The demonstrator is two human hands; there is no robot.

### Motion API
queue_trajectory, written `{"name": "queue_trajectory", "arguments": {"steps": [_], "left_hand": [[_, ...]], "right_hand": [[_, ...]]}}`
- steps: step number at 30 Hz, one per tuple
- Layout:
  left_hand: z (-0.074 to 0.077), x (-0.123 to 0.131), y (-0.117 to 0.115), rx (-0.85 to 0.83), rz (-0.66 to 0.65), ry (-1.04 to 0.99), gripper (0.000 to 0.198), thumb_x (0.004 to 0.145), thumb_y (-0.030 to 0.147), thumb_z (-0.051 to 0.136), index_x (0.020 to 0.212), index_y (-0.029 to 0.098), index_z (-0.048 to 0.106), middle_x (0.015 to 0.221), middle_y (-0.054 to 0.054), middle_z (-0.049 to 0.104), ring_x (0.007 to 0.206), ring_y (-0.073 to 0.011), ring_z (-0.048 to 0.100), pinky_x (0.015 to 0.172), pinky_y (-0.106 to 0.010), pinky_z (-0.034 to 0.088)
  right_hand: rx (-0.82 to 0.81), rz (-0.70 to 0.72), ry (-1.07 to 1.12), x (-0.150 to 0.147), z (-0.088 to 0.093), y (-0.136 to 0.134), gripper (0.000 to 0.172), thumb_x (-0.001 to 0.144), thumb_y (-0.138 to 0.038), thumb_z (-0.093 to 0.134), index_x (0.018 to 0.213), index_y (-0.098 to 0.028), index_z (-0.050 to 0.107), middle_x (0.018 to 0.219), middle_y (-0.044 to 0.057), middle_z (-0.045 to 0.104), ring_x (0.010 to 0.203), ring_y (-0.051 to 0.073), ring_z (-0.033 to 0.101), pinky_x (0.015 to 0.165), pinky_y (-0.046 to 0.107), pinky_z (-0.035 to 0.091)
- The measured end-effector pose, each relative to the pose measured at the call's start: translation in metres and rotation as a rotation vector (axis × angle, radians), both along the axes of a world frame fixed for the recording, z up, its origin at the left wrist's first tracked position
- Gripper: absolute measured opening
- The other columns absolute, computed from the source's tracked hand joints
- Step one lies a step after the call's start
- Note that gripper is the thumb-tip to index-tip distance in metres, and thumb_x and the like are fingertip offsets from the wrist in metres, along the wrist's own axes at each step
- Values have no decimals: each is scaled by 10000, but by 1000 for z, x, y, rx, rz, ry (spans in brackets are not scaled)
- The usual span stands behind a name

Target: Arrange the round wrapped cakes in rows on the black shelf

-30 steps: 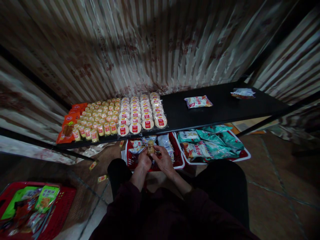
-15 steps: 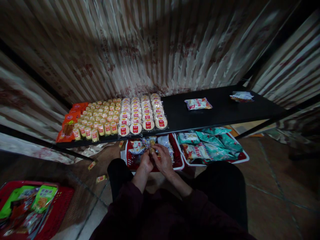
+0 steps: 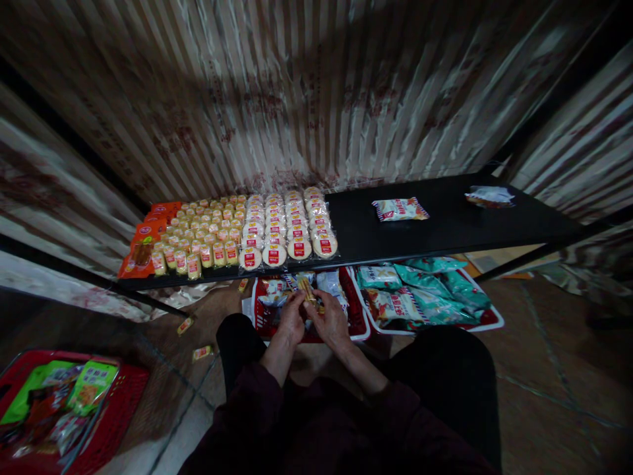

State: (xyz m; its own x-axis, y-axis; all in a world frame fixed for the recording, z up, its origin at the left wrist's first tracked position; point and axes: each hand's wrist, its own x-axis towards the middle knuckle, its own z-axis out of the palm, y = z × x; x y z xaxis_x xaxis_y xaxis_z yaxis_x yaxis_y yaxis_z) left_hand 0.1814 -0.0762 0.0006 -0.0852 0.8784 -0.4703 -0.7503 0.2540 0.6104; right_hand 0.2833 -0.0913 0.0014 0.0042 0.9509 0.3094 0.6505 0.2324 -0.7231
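Between my knees, my left hand (image 3: 291, 321) and my right hand (image 3: 330, 318) come together over a red basket (image 3: 360, 323) with a white rim. Both are closed around a small yellow wrapped snack (image 3: 307, 290), whose lower part my fingers hide. Under it in the basket lie white and blue snack packets (image 3: 331, 285). Just beyond, on the black shelf (image 3: 353, 241), stand rows of round wrapped biscuits (image 3: 299, 248), small yellow wrapped snacks (image 3: 206, 254) and orange packets (image 3: 141, 251).
One white packet (image 3: 400, 209) and another packet (image 3: 489, 196) lie on the shelf's right half. A second basket (image 3: 487, 324) holds green packets (image 3: 425, 280). A red basket (image 3: 129, 389) of mixed snacks stands at lower left. Small yellow snacks (image 3: 202, 353) lie on the floor.
The yellow snack between my hands shows more of its length, and my fingers have shifted around it. The whole view has moved slightly, so the shelf appears further right.
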Motion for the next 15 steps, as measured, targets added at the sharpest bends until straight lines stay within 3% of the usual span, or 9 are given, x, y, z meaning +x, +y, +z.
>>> {"name": "queue_trajectory", "arguments": {"steps": [7, 11, 15], "left_hand": [[6, 0, -1, 33, 21, 254, 226, 643, 301, 736, 783, 192, 595, 748, 24, 589, 679, -104, 547, 666, -218, 411], [6, -4, 0, 96, 29, 442, 130, 677, 172, 674, 782, 194, 601, 828, 5, 616, 788, -122, 565, 767, -228, 423], [7, -8, 3, 190, 105, 659, 171, 695, 89, 629, 816, 204, 596, 839, -1, 613, 830, -135, 572, 826, -246, 426]], "right_hand": [[-64, -32, 37, -3, 1, 2, 369, 823, -396, 532, 1124, -191, 589, 1044, 102, 671, 943, 251, 615, 841, 425, 498], [-136, -12, 166, -6, -1, 5, 367, 853, -388, 474, 1152, -203, 578, 1057, 88, 677, 942, 232, 636, 842, 403, 510], [-106, -16, 214, -14, -3, 12, 368, 856, -379, 453, 1146, -207, 603, 1108, 97, 663, 1003, 231, 627, 888, 409, 498]]}}
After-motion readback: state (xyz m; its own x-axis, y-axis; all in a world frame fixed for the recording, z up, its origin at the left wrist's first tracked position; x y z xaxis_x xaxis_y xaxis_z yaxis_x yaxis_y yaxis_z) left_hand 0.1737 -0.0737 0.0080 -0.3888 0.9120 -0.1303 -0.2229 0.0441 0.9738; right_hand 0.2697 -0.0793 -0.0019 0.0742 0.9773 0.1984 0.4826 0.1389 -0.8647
